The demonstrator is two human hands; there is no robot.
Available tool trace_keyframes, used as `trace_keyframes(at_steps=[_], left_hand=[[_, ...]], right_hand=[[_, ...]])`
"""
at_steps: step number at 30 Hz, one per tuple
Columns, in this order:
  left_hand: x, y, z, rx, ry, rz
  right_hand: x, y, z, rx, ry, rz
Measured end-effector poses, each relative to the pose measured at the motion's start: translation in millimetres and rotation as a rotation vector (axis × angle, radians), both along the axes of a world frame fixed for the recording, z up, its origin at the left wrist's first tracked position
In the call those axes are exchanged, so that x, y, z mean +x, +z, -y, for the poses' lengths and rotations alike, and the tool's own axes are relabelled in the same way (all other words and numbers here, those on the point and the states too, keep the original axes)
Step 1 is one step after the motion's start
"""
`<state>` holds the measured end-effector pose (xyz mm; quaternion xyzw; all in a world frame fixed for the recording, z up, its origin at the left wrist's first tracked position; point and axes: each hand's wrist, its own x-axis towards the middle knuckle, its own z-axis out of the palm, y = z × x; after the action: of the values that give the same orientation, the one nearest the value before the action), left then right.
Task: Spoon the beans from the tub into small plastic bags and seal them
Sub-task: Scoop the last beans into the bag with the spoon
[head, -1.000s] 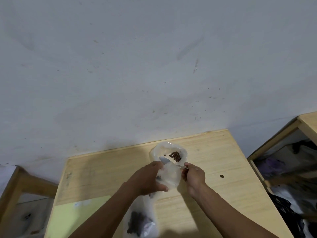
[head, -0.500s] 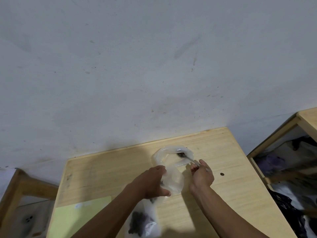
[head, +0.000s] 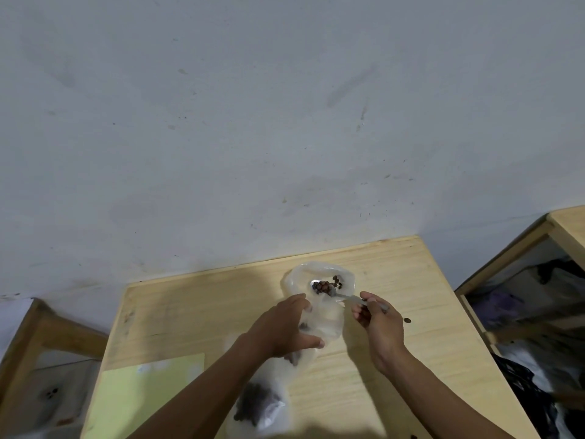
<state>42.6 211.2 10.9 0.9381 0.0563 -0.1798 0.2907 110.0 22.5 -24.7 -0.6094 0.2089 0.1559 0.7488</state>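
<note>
While left hand (head: 281, 327) grips bag (head: 326, 321), right hand (head: 380, 324), gripping spoon (head: 345, 296), has lifted beans (head: 323, 286) from tub (head: 316, 274).

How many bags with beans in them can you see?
2. One clear bag is held by the left hand, with a few beans low inside. Another bag of beans lies on the table near the bottom edge. More may be hidden under the arms.

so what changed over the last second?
The spoon in the right hand dipped into the tub half a second ago; now it is lifted, loaded with beans, above the tub. The right hand shifted slightly right. Unchanged: the left hand grips the small bag; a filled bag lies on the table.
</note>
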Motion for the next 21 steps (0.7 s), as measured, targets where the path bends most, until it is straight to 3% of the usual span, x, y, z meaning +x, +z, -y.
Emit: trace_keyframes(at_steps=[12,21], left_hand=[[3.9,-8.0,4.0,-0.058,0.217,0.078],[2.9,-7.2,4.7,-0.096,0.211,0.092]], right_hand=[[8.5,63.5,35.5,-0.073,0.095,0.275],[-8.4,74.4,42.2,-0.447,0.537,0.779]])
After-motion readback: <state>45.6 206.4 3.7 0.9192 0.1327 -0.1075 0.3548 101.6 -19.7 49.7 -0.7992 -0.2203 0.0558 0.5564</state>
